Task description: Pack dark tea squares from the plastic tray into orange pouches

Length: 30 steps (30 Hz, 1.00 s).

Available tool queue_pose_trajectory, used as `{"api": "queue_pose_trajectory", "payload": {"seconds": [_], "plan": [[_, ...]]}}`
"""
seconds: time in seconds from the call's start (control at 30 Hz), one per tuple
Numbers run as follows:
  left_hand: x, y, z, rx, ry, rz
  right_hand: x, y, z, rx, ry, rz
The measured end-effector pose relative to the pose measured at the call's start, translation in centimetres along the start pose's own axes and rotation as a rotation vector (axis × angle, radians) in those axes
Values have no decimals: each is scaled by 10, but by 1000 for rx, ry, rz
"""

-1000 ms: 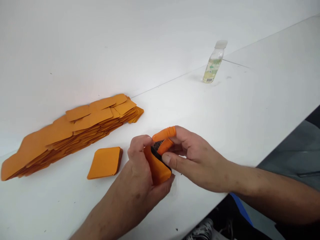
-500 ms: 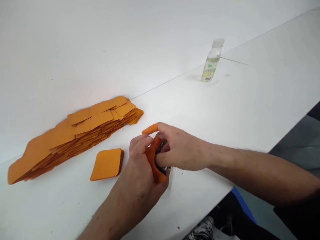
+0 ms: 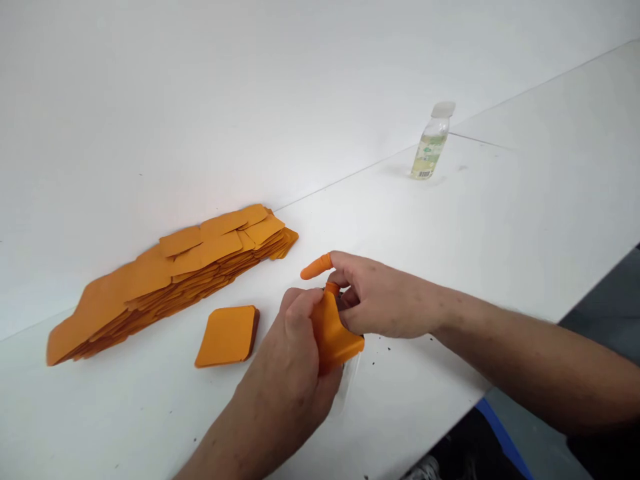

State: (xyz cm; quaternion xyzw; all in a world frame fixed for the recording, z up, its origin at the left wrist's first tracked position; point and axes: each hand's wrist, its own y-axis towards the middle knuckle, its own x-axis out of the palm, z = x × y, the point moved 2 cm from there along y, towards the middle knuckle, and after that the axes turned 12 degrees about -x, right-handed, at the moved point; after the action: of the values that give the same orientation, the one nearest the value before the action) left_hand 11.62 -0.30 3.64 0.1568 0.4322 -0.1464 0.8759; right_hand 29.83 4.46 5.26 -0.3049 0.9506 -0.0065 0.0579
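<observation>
My left hand (image 3: 295,360) is closed around an orange pouch (image 3: 330,333), with its curved edge facing right. Against that edge, my right hand (image 3: 380,293) has its thumb and several fingers bent together; what they pinch is hidden. Orange finger cots cover its outstretched index finger (image 3: 316,267) and another fingertip, partly hidden behind the pouch. Under the hands shows part of a clear plastic tray or bag (image 3: 349,387). Left of my left hand lies a small neat stack of orange pouches (image 3: 227,335).
A long, overlapping pile of orange pouches (image 3: 170,280) runs along the wall at the left. A capped bottle of pale yellow liquid (image 3: 430,150) stands farther back on the white table (image 3: 500,220). Small dark specks dot the surface near my hands.
The camera view has shifted, so the pile, stack and bottle sit lower and farther right. The pouch has turned to show more of its flat orange face; dark, shiny bits seen beside it are now mostly hidden.
</observation>
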Motion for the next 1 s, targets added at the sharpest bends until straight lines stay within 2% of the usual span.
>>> {"api": "queue_pose_trajectory", "payload": {"seconds": [0.23, 0.33, 0.4, 0.5, 0.53, 0.57, 0.67, 0.73, 0.83, 0.9, 1.0], "plan": [[-6, -5, 4, -93, -42, -45, -3, 3, -10, 20, -109, -9], [-5, -8, 0, -186, -138, -73, -7, 5, -13, 25, -107, -14], [-1, -8, -5, -254, -198, -20, -6, 6, -11, -47, 6, 34], [4, -6, -11, -331, -241, 164, 3, 3, -5, -221, 221, 81], [6, -5, -11, -349, -269, 194, 7, 2, -3, -245, 244, 100], [7, -4, -11, -364, -317, 186, 11, 0, -2, -247, 241, 130], [8, -2, -9, -425, -555, 18, 17, -2, -2, -222, 164, 209], [6, -1, -9, -474, -706, -70, 18, 0, -4, -251, 133, 206], [-2, 4, -16, -503, -807, -123, 15, 8, -3, -289, 132, 230], [-14, 11, -27, -538, -715, -48, 12, 13, 2, -287, 138, 306], [-53, 25, -55, -681, -454, 232, 8, 17, 11, -294, 58, 410]]}}
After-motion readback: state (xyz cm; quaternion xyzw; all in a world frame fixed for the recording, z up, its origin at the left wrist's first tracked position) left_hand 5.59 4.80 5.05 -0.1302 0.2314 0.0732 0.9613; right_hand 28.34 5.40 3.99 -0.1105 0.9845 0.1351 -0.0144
